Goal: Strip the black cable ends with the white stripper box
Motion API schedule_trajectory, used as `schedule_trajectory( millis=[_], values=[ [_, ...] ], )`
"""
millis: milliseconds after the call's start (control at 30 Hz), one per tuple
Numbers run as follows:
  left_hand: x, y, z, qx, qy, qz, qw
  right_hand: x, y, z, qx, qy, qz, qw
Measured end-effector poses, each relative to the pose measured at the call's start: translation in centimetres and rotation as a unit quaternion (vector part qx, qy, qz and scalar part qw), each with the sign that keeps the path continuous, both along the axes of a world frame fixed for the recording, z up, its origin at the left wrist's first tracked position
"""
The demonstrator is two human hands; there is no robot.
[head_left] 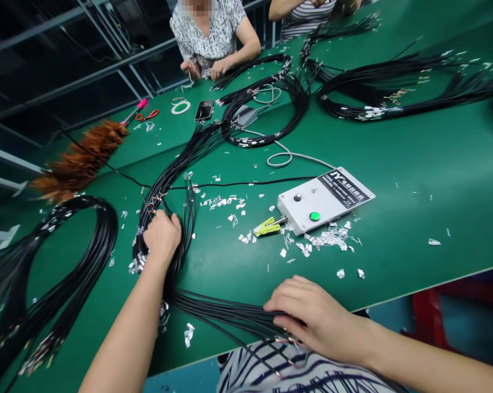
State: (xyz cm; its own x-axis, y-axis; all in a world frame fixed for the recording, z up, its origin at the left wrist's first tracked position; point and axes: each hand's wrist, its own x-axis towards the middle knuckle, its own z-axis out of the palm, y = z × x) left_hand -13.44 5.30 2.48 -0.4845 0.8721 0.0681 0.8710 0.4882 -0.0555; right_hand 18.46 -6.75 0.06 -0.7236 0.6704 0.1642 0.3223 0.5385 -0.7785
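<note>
My left hand (161, 236) is closed round a bundle of black cables (181, 164) that runs across the green table (434, 180) toward the far side. The cables' near ends fan out over the table's front edge, where my right hand (307, 316) lies on them with fingers pressed together over the strands; a few thin coloured wire ends show below it. A white box (324, 199) with a black knob and a green button sits right of the bundle, a yellow-green clip (266, 227) at its corner. Silver foil scraps (328, 238) lie around it.
A large coil of black cables (46, 273) lies at the left. More coils (394, 93) cover the far right. A brown feather duster (80, 158), red scissors (147, 115), a tape ring (180, 107) and a phone (204, 109) lie farther back. Two other people work at the far edge.
</note>
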Motion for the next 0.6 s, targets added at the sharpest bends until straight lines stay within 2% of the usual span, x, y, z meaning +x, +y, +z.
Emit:
schedule_trajectory(
  millis=[100, 233, 300, 367, 400, 433, 467, 500, 533, 567, 600],
  values=[
    [0.4, -0.2, 0.0, -0.007, -0.018, 0.007, 1.0, 0.4, -0.2, 0.6, -0.023, -0.044, -0.04, 0.998],
    [1.1, -0.4, 0.6, -0.006, -0.039, -0.005, 0.999, 0.5, -0.1, 1.2, -0.094, -0.044, -0.063, 0.993],
    [2.0, -1.1, 1.0, 0.047, -0.037, -0.049, 0.997, 0.4, 0.0, 1.4, -0.103, -0.033, -0.072, 0.992],
    [3.5, -2.7, 1.5, 0.121, -0.053, -0.154, 0.979, 0.4, 0.1, 1.3, -0.082, -0.017, -0.076, 0.994],
    [4.4, -3.9, 1.8, 0.136, -0.082, -0.229, 0.96, 0.5, 0.1, 1.2, -0.059, -0.006, -0.075, 0.995],
    [5.4, -5.2, 2.1, 0.119, -0.132, -0.317, 0.932, 0.5, 0.1, 1.1, -0.029, 0.004, -0.074, 0.997],
    [6.4, -6.5, 2.4, 0.057, -0.197, -0.406, 0.891, 0.6, 0.0, 0.9, 0.006, 0.014, -0.073, 0.997],
    [7.4, -7.9, 2.7, -0.027, -0.253, -0.47, 0.845, 0.7, 0.0, 0.8, 0.043, 0.023, -0.07, 0.996],
    [8.3, -9.1, 2.8, -0.097, -0.285, -0.506, 0.809, 0.8, 0.0, 0.6, 0.079, 0.033, -0.065, 0.994],
    [9.0, -10.1, 2.9, -0.144, -0.298, -0.517, 0.789, 0.8, 0.0, 0.5, 0.112, 0.042, -0.057, 0.991],
    [9.5, -10.9, 2.8, -0.177, -0.302, -0.514, 0.783, 0.9, 0.0, 0.4, 0.142, 0.05, -0.044, 0.988]
  ],
)
